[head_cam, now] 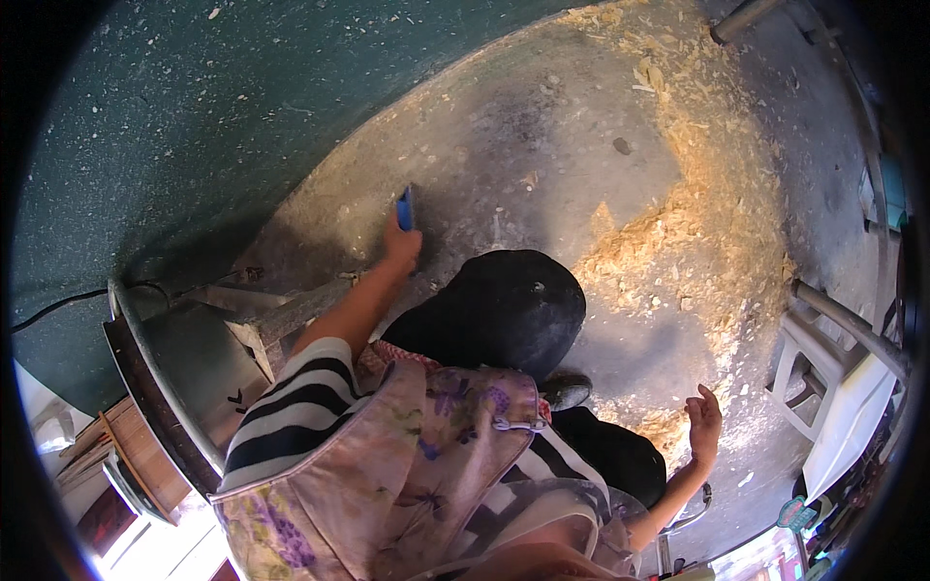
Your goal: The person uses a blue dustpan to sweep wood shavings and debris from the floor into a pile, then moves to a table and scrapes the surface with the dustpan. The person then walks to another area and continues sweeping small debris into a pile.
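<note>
My left hand (402, 248) is closed around a narrow blue tool (405, 208), held low over the grey concrete floor (501, 174) near the foot of the dark green wall (218, 94). Its lower part is hidden in my grip, and its exact kind is unclear. My right hand (703, 423) hangs empty on the other side of my body, fingers loosely apart. Beneath and around it lie pale wood shavings (683, 261), heaped in a curved band. My knee in black trousers (501, 305) fills the space between the hands, and one dark shoe (568, 392) shows below it.
A white plastic stool (814, 378) stands at the right beside a metal leg (846, 319). Another metal leg (748, 18) rests among shavings at the top. A metal frame (163, 378) rises at the left, near a black cable (62, 305) along the wall.
</note>
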`<state>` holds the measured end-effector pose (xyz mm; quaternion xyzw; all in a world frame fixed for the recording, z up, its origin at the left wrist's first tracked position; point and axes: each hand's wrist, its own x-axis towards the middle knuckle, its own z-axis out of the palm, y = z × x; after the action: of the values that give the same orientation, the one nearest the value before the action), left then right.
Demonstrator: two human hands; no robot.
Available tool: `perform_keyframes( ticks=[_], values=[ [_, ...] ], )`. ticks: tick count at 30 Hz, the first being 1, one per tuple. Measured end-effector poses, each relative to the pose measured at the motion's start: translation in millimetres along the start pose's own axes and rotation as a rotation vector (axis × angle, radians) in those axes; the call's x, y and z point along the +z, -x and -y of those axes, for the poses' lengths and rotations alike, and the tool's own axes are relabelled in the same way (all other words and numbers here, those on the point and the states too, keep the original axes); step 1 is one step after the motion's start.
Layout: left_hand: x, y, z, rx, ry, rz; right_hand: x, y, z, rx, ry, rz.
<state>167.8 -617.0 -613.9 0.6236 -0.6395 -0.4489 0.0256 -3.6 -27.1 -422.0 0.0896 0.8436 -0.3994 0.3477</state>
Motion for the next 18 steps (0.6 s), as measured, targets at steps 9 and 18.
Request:
perform_keyframes(
  ticks=[9, 18],
  values=[
    [-117.1, -59.5, -32.2, -0.130, 0.206, 0.130, -2.0, 5.8, -4.4, 0.031, -0.045, 0.007],
    [20.6, -48.2, -47.0, 0.144, 0.208, 0.506, -0.8, 7.6, -2.6, 0.073, 0.035, -0.009]
  ],
)
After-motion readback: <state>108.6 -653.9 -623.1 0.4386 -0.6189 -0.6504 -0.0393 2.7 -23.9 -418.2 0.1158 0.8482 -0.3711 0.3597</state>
